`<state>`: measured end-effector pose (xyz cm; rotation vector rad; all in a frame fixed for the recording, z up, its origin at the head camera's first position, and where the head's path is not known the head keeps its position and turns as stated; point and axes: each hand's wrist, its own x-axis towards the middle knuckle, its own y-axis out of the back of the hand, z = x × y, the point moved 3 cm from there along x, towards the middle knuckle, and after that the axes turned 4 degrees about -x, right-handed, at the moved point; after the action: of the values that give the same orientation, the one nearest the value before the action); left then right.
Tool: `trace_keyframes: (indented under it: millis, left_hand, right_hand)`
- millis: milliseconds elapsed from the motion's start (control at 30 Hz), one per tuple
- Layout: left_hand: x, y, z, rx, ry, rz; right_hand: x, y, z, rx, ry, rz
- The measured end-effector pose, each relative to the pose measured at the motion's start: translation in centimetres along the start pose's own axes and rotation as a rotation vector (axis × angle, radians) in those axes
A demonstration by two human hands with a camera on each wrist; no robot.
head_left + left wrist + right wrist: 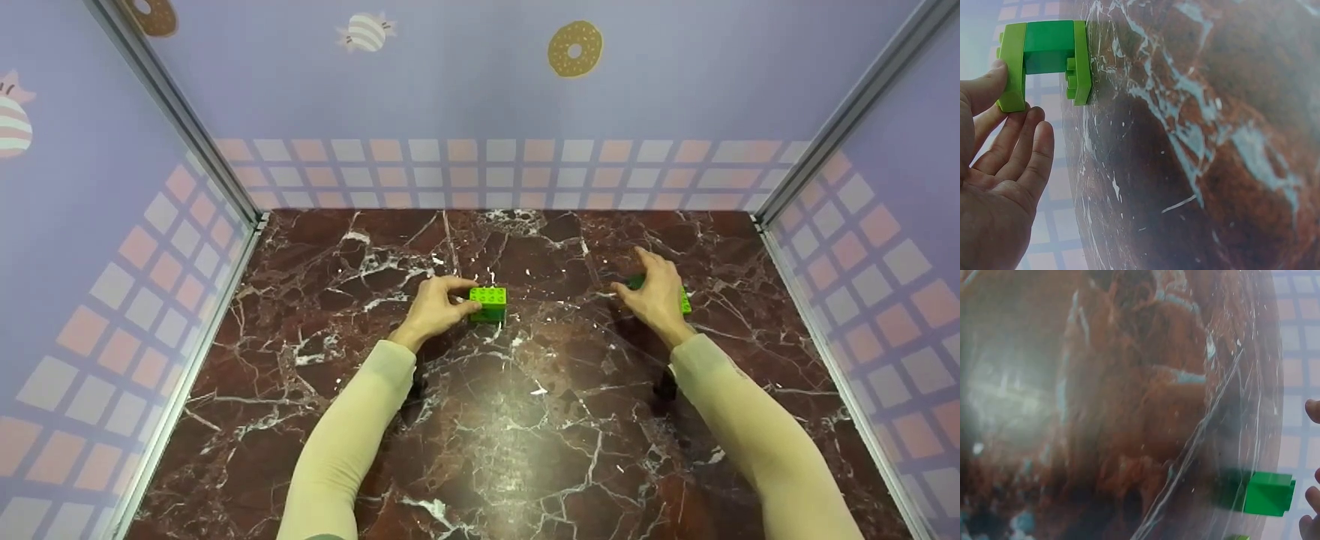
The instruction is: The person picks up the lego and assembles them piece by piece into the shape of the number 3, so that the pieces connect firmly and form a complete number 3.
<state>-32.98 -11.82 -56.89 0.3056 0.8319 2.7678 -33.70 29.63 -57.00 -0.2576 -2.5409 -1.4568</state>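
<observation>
My left hand [433, 307] pinches a light green toy building brick [1013, 67] between thumb and fingers, at the top of a small stack. Under one end of that brick is a darker green brick [1049, 46], and below it another light green brick [1081, 70] lies at the table surface, giving a C shape. Over on the right, my right hand [654, 294] hovers with thumb and fingers apart and nothing between them. Beneath it are a dark green brick [1268, 495] and a light green brick [685, 301], partly hidden by the hand.
The bricks stand on a dark red marbled tabletop [525, 420]. Lilac panels with a checked border enclose it at the back [465, 97], left [67, 247] and right [900, 225], with grey metal strips along the corners.
</observation>
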Motion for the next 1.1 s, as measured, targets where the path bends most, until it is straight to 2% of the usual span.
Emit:
trace_keyframes:
  millis: [300,433,1100]
  left_hand:
    - [-0.1,0.0,0.0,0.004,-0.003,0.002]
    - [-0.1,0.0,0.0,-0.003,0.003,-0.004]
    - [-0.2,-0.2,-0.3,-0.028,0.018,0.001]
  right_hand:
    - [-0.9,0.3,1.7,0.065,-0.140,0.052]
    - [-1.1,0.3,2.5,0.051,-0.186,0.056]
    - [-1.6,0.0,3.5,0.054,-0.272,0.035]
